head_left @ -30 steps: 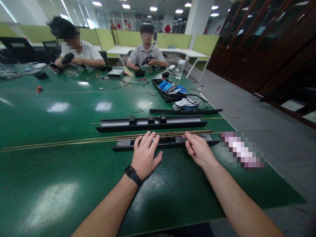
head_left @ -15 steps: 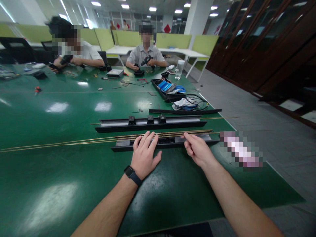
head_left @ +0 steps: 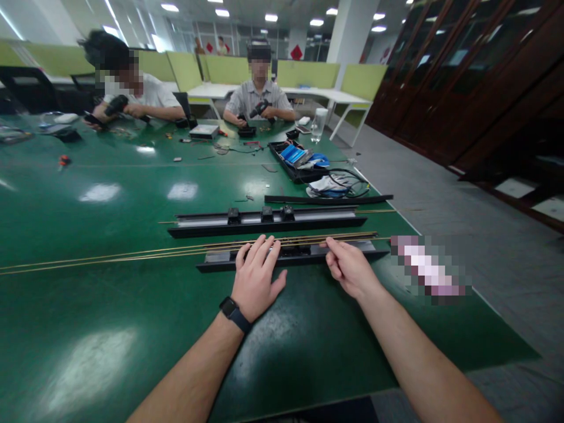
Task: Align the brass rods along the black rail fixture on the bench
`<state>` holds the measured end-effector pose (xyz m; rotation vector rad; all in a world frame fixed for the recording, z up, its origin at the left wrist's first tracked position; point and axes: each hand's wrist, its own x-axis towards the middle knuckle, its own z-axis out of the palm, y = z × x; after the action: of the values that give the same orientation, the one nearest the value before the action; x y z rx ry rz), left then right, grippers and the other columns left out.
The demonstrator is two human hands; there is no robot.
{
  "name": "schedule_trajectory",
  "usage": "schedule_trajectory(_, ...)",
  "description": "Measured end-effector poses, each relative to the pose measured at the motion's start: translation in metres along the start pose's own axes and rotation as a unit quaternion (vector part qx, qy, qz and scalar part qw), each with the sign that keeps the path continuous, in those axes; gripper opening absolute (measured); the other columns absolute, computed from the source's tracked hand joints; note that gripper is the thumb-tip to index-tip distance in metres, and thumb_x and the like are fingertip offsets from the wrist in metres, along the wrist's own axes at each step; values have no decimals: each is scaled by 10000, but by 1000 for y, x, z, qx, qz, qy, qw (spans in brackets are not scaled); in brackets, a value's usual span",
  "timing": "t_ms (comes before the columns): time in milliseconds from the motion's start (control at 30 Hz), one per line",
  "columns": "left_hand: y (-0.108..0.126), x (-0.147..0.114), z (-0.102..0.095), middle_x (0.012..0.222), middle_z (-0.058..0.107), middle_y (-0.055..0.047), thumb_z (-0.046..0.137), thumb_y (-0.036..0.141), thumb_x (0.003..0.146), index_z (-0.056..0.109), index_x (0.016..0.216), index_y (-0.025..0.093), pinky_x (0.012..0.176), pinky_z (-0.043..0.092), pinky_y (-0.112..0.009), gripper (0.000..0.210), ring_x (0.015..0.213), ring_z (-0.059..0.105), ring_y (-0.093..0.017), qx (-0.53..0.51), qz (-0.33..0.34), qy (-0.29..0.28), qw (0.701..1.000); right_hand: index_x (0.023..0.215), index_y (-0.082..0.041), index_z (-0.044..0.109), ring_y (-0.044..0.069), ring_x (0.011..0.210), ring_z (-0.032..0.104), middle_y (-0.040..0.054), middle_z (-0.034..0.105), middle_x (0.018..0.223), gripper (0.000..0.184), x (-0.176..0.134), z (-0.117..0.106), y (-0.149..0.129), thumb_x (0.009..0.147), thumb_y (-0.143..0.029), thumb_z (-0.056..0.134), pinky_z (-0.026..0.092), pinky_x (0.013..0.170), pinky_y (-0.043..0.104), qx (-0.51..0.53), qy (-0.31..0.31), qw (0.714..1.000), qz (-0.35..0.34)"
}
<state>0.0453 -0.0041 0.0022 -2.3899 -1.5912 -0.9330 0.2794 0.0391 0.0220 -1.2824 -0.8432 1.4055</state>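
Several long, thin brass-coloured rods lie across the nearer black rail and run far out to the left. My left hand rests over the rail's left half, fingers spread and fingertips on the rods. Further right, my right hand has its thumb and forefinger pinched on a rod above the rail. Parts of the rail's middle are hidden behind my left fingers. A second black rail with several small black blocks on it lies just behind, parallel to the first.
A thin black strip lies behind the rails. Beyond it are gloves with a black cable and a black tray holding blue items. Two people with power drills sit across the green table. A blurred pinkish object is at the right.
The whole view shifts very slightly. Both hands keep nearly the same place on the rods, and the rails have not visibly moved.
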Motion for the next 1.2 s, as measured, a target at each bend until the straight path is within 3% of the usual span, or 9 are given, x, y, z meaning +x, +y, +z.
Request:
schedule_trajectory(233, -1, 0, 0, 1501, 538, -103, 597, 364, 918, 502, 1444, 215, 1203, 243, -491, 555, 1443, 431, -294, 0, 2, 1, 1000, 888, -132, 660, 48, 281, 345, -40, 538, 474, 289, 5, -10, -2, 821, -402, 738, 172, 284, 154, 35, 56, 998, 3)
schedule_trajectory(500, 0, 0, 0, 1497, 542, -105, 602, 360, 915, 494, 1456, 226, 1203, 243, -507, 568, 1437, 439, -298, 2, 1, 5, 1000, 881, -138, 665, 42, 293, 353, -35, 551, 487, 383, -1, 0, -1, 774, -481, 794, 171, 288, 149, 2, -7, 1000, 10)
schedule_trajectory(733, 0, 0, -1, 1496, 544, -99, 595, 364, 922, 500, 1449, 224, 1201, 247, -494, 555, 1442, 432, -285, 2, -2, 1, 1000, 873, -150, 640, 49, 283, 349, -45, 537, 477, 316, 4, -8, -1, 811, -434, 761, 174, 286, 158, 32, 36, 999, -2)
schedule_trajectory(933, -1, 0, 0, 1503, 536, -102, 603, 369, 915, 496, 1452, 214, 1212, 232, -500, 569, 1442, 431, -285, 5, 0, 2, 1000, 879, -133, 669, 44, 295, 358, -30, 555, 487, 378, 0, 1, 0, 796, -485, 778, 179, 295, 154, 1, -17, 1000, 12)
schedule_trajectory(1200, 0, 0, 0, 1504, 535, -99, 594, 361, 922, 498, 1451, 219, 1212, 234, -497, 556, 1450, 421, -283, 2, -4, -1, 1000, 862, -146, 655, 47, 292, 350, -35, 550, 484, 331, 1, -4, -2, 796, -446, 775, 181, 288, 152, 32, 22, 999, 5)
